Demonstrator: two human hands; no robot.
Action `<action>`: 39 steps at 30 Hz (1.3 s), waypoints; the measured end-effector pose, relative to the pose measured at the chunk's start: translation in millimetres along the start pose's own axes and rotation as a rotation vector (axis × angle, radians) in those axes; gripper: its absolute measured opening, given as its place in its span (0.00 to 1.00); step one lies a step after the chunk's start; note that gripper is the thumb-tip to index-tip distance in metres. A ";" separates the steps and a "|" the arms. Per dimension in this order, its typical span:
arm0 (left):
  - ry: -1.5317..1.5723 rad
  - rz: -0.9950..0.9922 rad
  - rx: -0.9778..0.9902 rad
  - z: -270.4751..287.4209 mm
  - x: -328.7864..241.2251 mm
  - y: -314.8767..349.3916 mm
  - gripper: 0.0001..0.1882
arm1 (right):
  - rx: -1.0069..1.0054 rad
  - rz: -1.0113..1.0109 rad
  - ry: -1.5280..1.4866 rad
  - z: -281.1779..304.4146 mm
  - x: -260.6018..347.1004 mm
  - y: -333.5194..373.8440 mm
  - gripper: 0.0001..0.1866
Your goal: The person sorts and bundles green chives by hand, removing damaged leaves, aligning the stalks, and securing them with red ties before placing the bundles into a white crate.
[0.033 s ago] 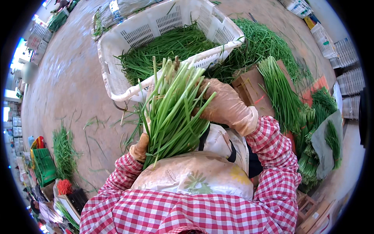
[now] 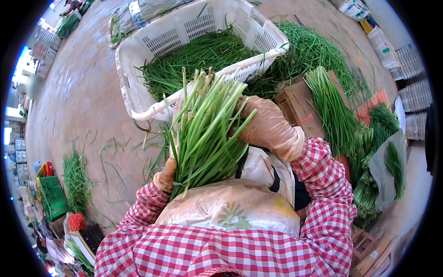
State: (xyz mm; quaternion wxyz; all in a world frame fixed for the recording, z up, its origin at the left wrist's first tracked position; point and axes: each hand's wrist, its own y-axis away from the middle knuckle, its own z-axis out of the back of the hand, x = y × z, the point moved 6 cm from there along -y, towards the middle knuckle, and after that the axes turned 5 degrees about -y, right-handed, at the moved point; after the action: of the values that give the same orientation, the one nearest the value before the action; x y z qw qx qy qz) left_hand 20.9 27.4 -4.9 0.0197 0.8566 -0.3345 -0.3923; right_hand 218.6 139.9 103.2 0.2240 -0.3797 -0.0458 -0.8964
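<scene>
Although little else has moved, the chive-like bundle (image 2: 203, 138), before the slotted white crate (image 2: 178, 30), shows stalk ends shifted slightly rightward, suggesting minor adjustment; the gloved left hand (image 2: 166, 175) grasps it, whereas the gloved right hand's (image 2: 270, 123) hidden fingertips leave its grip undeterminable.

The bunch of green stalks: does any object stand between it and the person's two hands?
Nothing visible stands between, apart from the gloves. The left hand touches the bunch of green stalks at its lower left; the right hand is at its right side. The white crate lies beyond the bunch, not in between. Both hands are partly hidden.
</scene>
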 end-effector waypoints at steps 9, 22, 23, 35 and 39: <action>-0.188 -0.085 -0.160 9.4 16.0 -3.2 0.58 | -0.113 -0.007 0.375 -5.3 -22.9 -1.4 0.11; -0.055 0.038 -0.182 71.1 50.1 31.1 0.40 | -0.227 -0.709 0.639 55.4 -211.7 16.6 0.14; -0.049 0.027 -0.198 57.0 41.7 26.5 0.40 | -0.221 -0.686 0.585 52.2 -188.4 20.0 0.14; -0.186 -0.156 -0.211 -18.5 -2.3 -16.6 0.53 | -0.063 -0.239 -0.292 7.0 -16.9 33.6 0.20; -0.311 -0.316 -0.248 -18.2 -9.9 -19.3 0.51 | 0.042 -0.244 -0.403 18.9 -22.1 33.3 0.13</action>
State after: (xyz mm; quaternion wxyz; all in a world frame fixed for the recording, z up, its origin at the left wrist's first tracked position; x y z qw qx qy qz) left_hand 39.6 44.1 8.4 0.0115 0.8186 -0.1448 -0.5557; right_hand 259.1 122.9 98.1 0.1080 -0.5377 -0.1536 -0.8219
